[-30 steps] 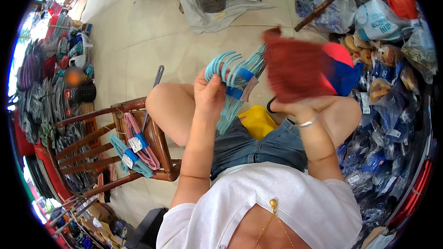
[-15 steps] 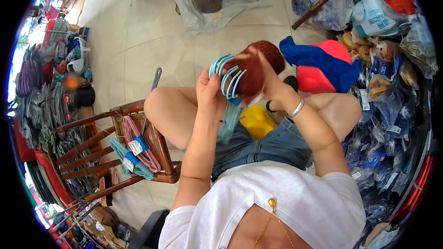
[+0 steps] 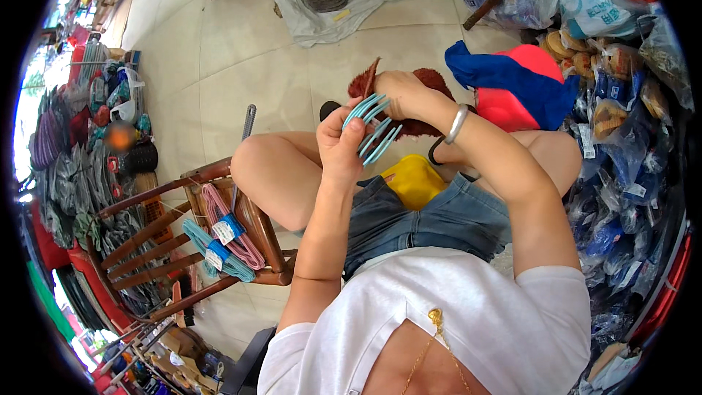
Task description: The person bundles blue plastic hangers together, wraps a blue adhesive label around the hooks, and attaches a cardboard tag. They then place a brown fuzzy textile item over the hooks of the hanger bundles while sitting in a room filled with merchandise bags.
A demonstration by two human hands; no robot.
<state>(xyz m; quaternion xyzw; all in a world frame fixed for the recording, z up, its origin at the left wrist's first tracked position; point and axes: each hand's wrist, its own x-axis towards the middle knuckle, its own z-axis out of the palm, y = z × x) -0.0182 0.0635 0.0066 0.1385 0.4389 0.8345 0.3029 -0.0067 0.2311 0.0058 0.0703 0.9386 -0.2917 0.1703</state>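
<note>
My left hand [image 3: 342,135] is closed around a bundle of light blue coat hangers [image 3: 379,145], their thin curved ends fanning out to the right over my lap. Just beyond, my right hand [image 3: 398,93] is closed on a reddish-brown fuzzy cloth [image 3: 361,83], one edge of which stands up beside its fingers. More reddish-brown fuzzy material [image 3: 433,80] shows behind that hand; whether it is the same piece I cannot tell. The far ends of the hangers lie close to my right wrist.
On a bamboo chair [image 3: 272,252] at left lie a pink bundle [image 3: 235,230] and a light blue bundle [image 3: 212,249] with paper bands. A yellow thing [image 3: 414,181] is between my thighs. Blue cloth [image 3: 504,88] drapes over a pink seat [image 3: 508,113]. Bagged goods [image 3: 607,212] line the right.
The reddish-brown cloth has come off the hangers' front and now bunches at my right hand, which has shifted left. The hangers have tilted and moved slightly right in my left hand.
</note>
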